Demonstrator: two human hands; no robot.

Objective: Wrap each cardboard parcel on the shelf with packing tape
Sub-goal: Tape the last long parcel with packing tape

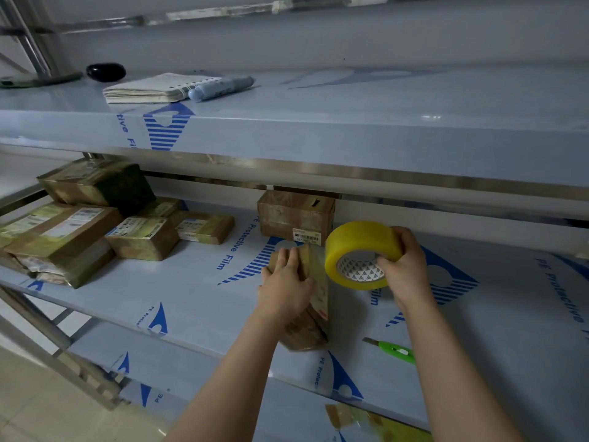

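A small cardboard parcel [314, 301] stands tilted on the middle shelf [197, 301] near its front edge. My left hand [285, 287] lies over its left side and grips it. My right hand [403, 266] holds a yellow roll of packing tape [360, 247] just right of the parcel, fingers through the core. A clear strip runs from the roll onto the parcel's top. Another cardboard box [294, 216] stands behind. Several taped parcels [95, 224] are piled at the shelf's left.
A green utility knife [395, 349] lies on the shelf under my right forearm. The upper shelf [350, 122] overhangs closely and carries a notebook [153, 89], a blue marker [220, 87] and a black object [105, 71]. A taped parcel [366, 419] shows on the lower shelf.
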